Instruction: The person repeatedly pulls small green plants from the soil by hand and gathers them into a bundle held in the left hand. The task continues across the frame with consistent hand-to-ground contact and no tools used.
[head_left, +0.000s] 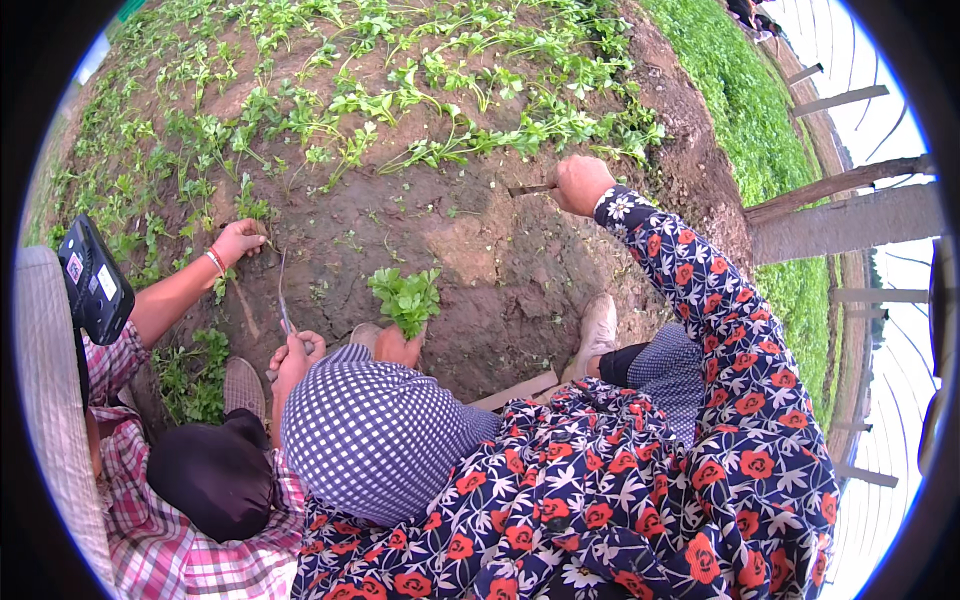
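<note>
In my right hand (579, 186) is a short tool whose narrow flat metal blade (529, 190) points left over the bare soil (472, 247). The rest of that tool is covered by my fist. Low in front of my checkered knee (382, 435), my left hand (396, 346) grips a leafy green bunch of seedlings (406, 300), which look like celery, with the leaves upward. The knee hides part of this hand. Beyond the bare patch, rows of similar seedlings (435, 142) lean over the soil.
At left crouches a co-worker in a plaid shirt (202, 555), one hand (241, 240) at the plants, the other (296, 352) on a thin metal tool (283, 289). A leafy pile (195, 379) lies by their shoe. A wooden board (517, 391) is beside my shoe (596, 334). Posts (847, 221) stand right.
</note>
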